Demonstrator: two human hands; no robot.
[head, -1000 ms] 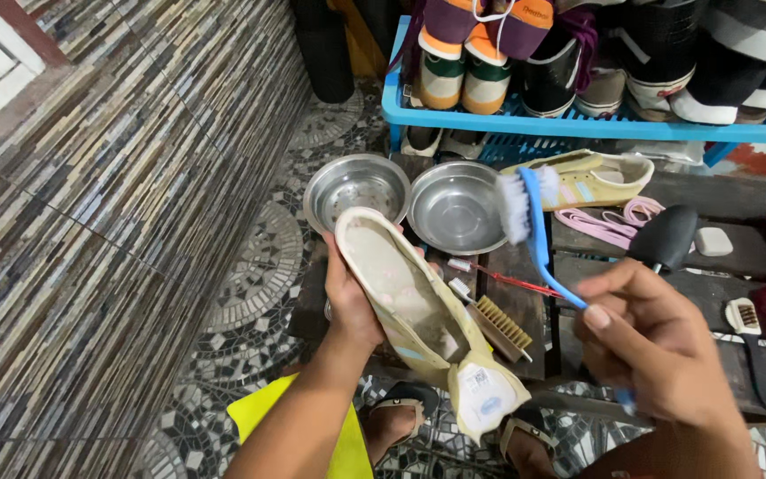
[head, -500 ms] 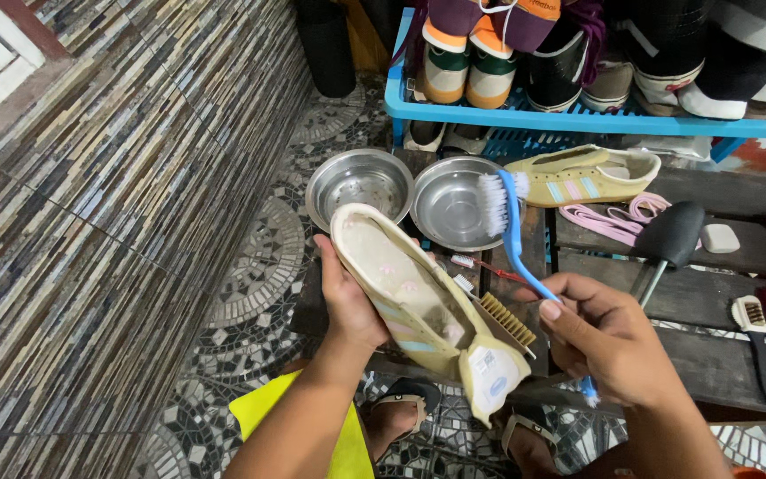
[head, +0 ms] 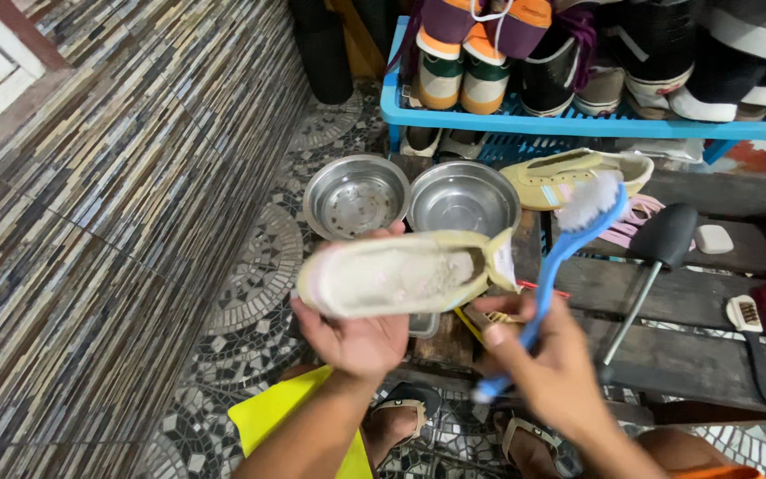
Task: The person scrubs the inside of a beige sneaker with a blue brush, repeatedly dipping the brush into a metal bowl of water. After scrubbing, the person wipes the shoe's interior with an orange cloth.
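The blue shoe rack (head: 578, 124) stands behind two steel bowls (head: 356, 195) on the mosaic floor (head: 250, 293). The left hand (head: 356, 341) grips the cream shoe (head: 401, 277) from below, sole turned up and held level in front of the bowls. The right hand (head: 547, 364) is closed around the blue brush (head: 569, 244), bristles raised clear of the shoe. Step in hand, by judgement: sole scrubbing. The next move calls for bristle contact with the sole. Compared with the earlier frame, the shoe has rotated from a diagonal to horizontal.

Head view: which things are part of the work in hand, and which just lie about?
In use: cream shoe in left hand; blue brush in right hand.

Lying about: two steel bowls, second cream shoe, blue shoe rack, black shoe horn.
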